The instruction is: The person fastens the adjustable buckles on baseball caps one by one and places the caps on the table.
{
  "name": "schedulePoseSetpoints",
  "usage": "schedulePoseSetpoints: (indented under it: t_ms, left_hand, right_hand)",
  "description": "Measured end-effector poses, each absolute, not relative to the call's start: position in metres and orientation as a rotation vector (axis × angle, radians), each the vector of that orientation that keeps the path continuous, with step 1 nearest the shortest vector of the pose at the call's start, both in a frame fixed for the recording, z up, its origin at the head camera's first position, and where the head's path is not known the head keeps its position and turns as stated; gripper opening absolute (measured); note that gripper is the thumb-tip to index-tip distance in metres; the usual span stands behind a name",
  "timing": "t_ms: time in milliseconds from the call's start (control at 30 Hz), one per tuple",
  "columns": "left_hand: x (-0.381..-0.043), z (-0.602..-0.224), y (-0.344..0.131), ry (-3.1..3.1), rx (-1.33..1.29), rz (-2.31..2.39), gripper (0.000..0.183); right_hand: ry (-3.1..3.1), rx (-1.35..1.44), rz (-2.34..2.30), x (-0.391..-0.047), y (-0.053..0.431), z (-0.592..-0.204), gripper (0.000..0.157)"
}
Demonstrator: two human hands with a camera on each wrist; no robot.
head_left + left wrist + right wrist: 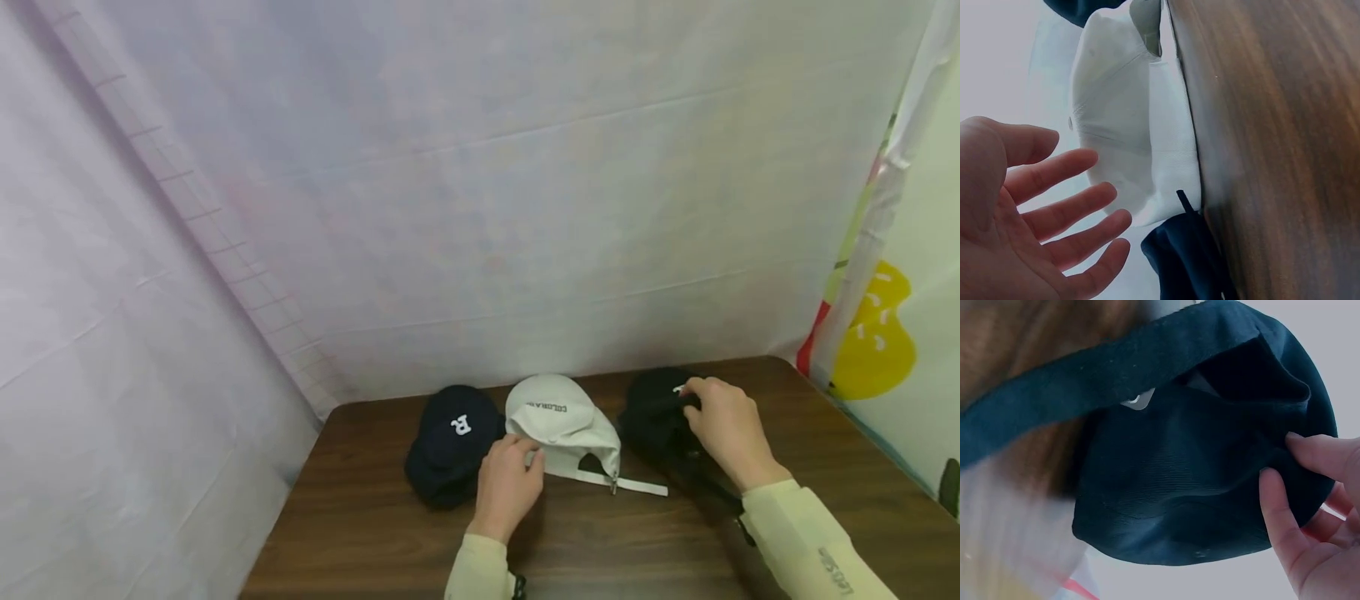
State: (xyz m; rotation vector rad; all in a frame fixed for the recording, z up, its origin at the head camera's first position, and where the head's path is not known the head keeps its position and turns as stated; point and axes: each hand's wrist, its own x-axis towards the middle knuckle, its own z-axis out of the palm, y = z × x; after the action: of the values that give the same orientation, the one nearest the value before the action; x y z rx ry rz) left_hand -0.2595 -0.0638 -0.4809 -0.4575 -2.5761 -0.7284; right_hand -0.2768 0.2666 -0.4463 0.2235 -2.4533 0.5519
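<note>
On a dark wood tabletop (375,533) set against pale draped sheeting (480,208), three caps lie in a row: a navy cap (450,454) marked with a white R, a white cap (562,421) with small dark lettering, and a black cap (656,412) at the right end. A person in cream sleeves works at two of them at once. The left hand (510,483) rests with relaxed, uncurled fingers at the seam between navy and white caps, gripping nothing. The right hand (723,429) pinches the black cap's fabric near its crown. Judging by how things lie, the work looks barely begun: all three caps sit on the wood, none lifted or stacked, and the white cap's strap (626,483) trails loose toward the person. The left wrist view shows what the head view hides, spread fingers (1066,206) held just short of the white cap (1122,125). The right wrist view shows thumb and fingertips (1275,506) folded into the black cap's (1179,487) cloth, with its strap (1085,381) arching above, though the neighbouring caps are out of its sight
</note>
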Motion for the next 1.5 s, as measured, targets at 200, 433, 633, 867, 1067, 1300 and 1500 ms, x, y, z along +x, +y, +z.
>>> schedulePoseSetpoints:
  t_ms: [200,433,633,867,1067,1300,1500]
  left_hand:
    - [-0.258,-0.478,-0.06,-2.553,-0.472,-0.734,0.018]
    - [-0.258,-0.477,-0.06,-2.556,-0.469,-0.72,0.018]
    - [-0.257,-0.476,-0.06,-2.57,-0.459,-0.727,0.017]
    - [-0.256,-0.472,-0.062,-2.57,-0.461,-0.735,0.018]
    - [-0.256,-0.469,-0.062,-2.581,-0.458,-0.735,0.02]
    - [-0.257,-0.47,-0.058,-2.576,-0.478,-0.741,0.018]
    - [-0.253,-0.47,-0.065,-2.554,-0.48,-0.699,0.017]
  right_hand:
    - [-2.436,0.239,0.52,-0.279,0.272,-0.43,0.017]
    - [-2.414,0.226,0.528,-0.28,0.274,-0.42,0.014]
    - [-2.382,0.242,0.519,-0.281,0.272,-0.409,0.014]
    - [-2.391,0.252,0.525,-0.279,0.267,-0.39,0.013]
    - [-2.402,0.268,0.518,-0.275,0.262,-0.373,0.012]
    - [-2.382,0.277,0.497,-0.266,0.258,-0.355,0.01]
    - [-2.382,0.317,0.519,-0.261,0.243,-0.34,0.009]
